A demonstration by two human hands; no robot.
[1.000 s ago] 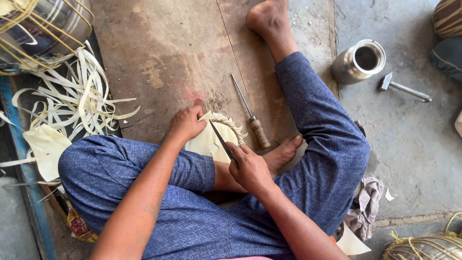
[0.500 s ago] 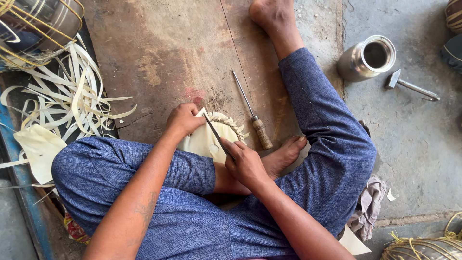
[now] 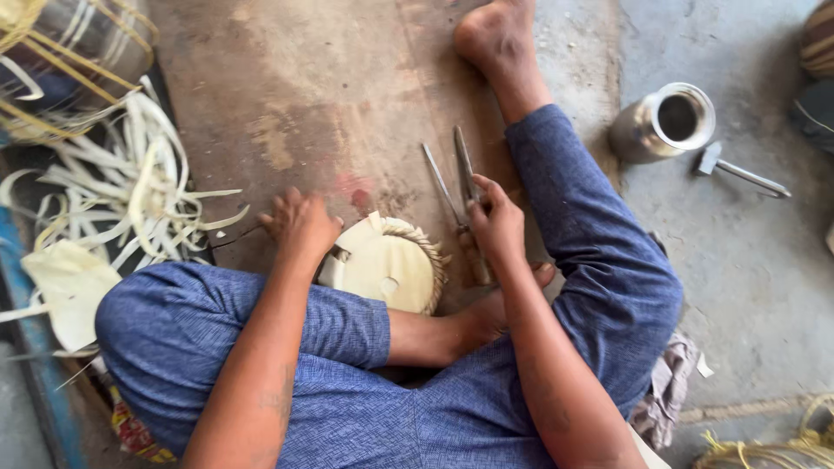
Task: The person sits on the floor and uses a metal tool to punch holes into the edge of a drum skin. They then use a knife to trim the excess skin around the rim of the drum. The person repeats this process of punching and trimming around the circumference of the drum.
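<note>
Pressing the woven disc (image 3: 387,265), left hand (image 3: 300,224); right hand (image 3: 495,217) grips a blade (image 3: 462,165).

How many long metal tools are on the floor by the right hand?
2: a thin awl-like rod lying on the floor left of the right hand, and a flat blade that the hand grips. Handles are partly hidden.

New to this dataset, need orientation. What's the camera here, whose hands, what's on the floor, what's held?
One camera, worn on the person's head, looks down at their own crossed legs in blue trousers. No robot. The left hand rests on the floor against a round pale woven disc. The right hand grips a thin metal blade, next to a second tool lying on the floor. Nearby: pale cut strips on the left, a steel cup and small hammer on the right.
</note>
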